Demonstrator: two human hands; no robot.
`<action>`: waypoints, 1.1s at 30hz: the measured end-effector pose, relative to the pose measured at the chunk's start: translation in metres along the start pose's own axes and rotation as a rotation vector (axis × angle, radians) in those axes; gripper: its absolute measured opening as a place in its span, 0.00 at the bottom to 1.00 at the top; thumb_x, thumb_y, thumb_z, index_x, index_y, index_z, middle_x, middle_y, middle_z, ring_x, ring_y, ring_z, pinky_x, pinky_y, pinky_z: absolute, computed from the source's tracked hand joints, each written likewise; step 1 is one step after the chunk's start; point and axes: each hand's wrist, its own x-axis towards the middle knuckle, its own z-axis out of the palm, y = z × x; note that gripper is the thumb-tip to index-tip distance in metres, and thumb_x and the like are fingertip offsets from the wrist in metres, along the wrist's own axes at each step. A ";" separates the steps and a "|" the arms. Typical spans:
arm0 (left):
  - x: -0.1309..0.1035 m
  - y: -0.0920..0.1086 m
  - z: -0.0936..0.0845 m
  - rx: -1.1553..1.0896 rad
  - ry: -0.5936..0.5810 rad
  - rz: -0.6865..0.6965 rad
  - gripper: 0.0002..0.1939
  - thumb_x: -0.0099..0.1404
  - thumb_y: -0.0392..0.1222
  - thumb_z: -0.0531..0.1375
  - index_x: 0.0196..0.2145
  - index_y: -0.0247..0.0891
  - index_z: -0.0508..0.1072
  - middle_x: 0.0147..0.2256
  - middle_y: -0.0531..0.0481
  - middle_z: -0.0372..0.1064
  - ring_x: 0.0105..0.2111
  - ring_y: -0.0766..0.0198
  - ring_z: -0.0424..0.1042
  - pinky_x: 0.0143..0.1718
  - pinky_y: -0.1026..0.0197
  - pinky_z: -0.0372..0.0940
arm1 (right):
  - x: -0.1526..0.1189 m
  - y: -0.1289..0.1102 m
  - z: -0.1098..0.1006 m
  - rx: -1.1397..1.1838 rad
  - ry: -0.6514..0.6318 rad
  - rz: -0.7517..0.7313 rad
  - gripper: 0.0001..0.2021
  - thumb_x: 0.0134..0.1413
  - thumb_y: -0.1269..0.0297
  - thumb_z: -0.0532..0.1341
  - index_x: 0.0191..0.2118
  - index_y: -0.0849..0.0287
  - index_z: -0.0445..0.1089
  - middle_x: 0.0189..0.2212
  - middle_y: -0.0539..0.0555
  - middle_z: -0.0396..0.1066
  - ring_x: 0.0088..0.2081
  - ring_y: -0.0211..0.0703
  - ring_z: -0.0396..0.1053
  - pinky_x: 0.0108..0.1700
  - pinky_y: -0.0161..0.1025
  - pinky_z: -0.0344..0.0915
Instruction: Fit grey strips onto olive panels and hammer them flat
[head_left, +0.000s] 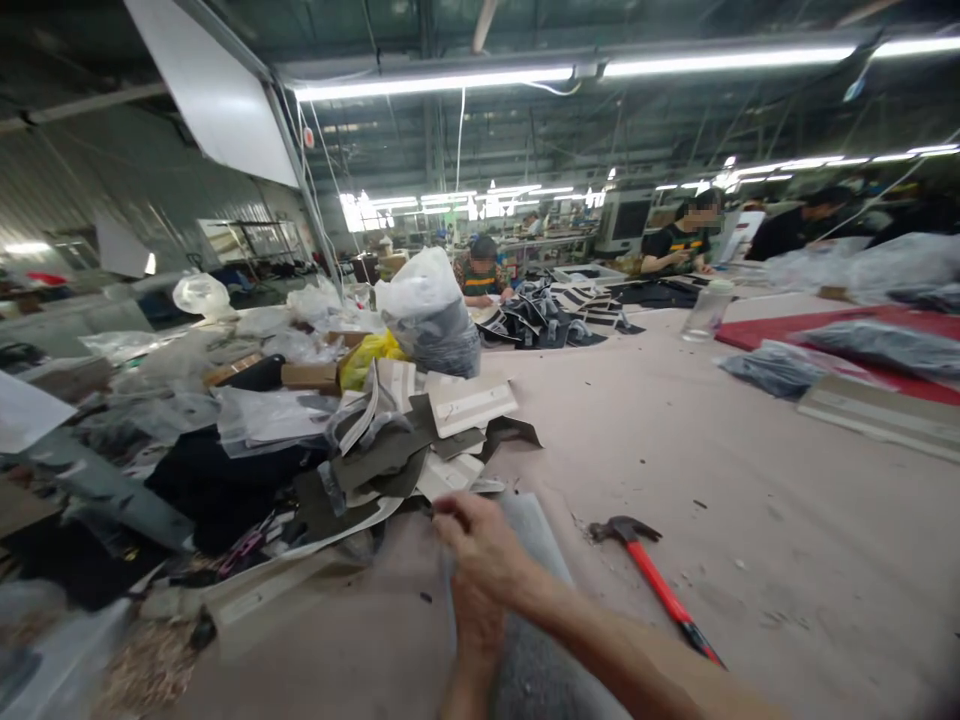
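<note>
Workshop table [675,430] beneath tube lights [727,62]; both hands at a grey board.
Grey board [536,530]: below and just right of the grip, long axis running forward. Right hand [480,540], crossing over left hand [478,618], is nearer the pile of cut pieces [390,460], ahead-left. Right fingers curled, left's hidden; pinch on either: cannot tell. Claw hammer [656,580] right.

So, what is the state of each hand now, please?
Left hand: partly hidden, cannot tell.
Right hand: fingers curled; whether holding anything, cannot tell.
</note>
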 end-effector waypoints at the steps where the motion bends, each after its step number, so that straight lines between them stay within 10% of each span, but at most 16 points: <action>1: 0.000 0.000 0.001 0.012 0.001 0.003 0.17 0.64 0.47 0.54 0.26 0.37 0.77 0.21 0.45 0.72 0.28 0.54 0.75 0.27 0.62 0.70 | 0.025 0.013 -0.020 -0.072 0.046 0.034 0.11 0.61 0.64 0.57 0.45 0.58 0.74 0.39 0.53 0.77 0.39 0.41 0.73 0.44 0.36 0.67; 5: 0.000 -0.011 0.003 0.154 -0.021 -0.070 0.19 0.58 0.53 0.64 0.40 0.37 0.78 0.34 0.42 0.79 0.35 0.51 0.78 0.39 0.58 0.73 | 0.119 0.057 -0.080 -0.284 0.156 0.104 0.18 0.59 0.68 0.56 0.53 0.64 0.70 0.50 0.61 0.73 0.51 0.47 0.70 0.55 0.41 0.62; 12: -0.004 -0.043 0.009 0.205 0.041 -0.152 0.31 0.55 0.70 0.60 0.42 0.41 0.76 0.37 0.37 0.78 0.40 0.45 0.77 0.43 0.53 0.72 | 0.224 0.096 -0.112 -0.284 0.217 0.236 0.32 0.44 0.77 0.63 0.59 0.63 0.65 0.62 0.66 0.60 0.63 0.58 0.56 0.64 0.52 0.52; 19: -0.004 -0.047 0.008 0.291 0.029 -0.193 0.33 0.57 0.71 0.58 0.46 0.41 0.76 0.39 0.35 0.78 0.41 0.45 0.78 0.45 0.52 0.72 | 0.250 0.130 -0.129 -0.020 0.212 0.460 0.13 0.46 0.73 0.66 0.40 0.69 0.71 0.36 0.61 0.75 0.40 0.46 0.72 0.42 0.41 0.68; 26: 0.001 -0.013 0.005 0.361 -0.043 -0.165 0.23 0.58 0.62 0.62 0.40 0.40 0.76 0.37 0.41 0.79 0.38 0.51 0.78 0.41 0.57 0.72 | 0.197 0.101 -0.163 0.296 0.221 0.324 0.10 0.52 0.70 0.62 0.40 0.67 0.73 0.30 0.52 0.75 0.32 0.39 0.71 0.37 0.36 0.69; 33: 0.001 -0.021 0.004 0.228 0.097 -0.168 0.18 0.60 0.54 0.63 0.38 0.36 0.74 0.34 0.44 0.79 0.35 0.56 0.79 0.41 0.57 0.72 | -0.018 0.077 -0.169 -0.233 0.320 -0.351 0.15 0.61 0.70 0.53 0.50 0.57 0.71 0.53 0.58 0.72 0.55 0.48 0.68 0.58 0.51 0.64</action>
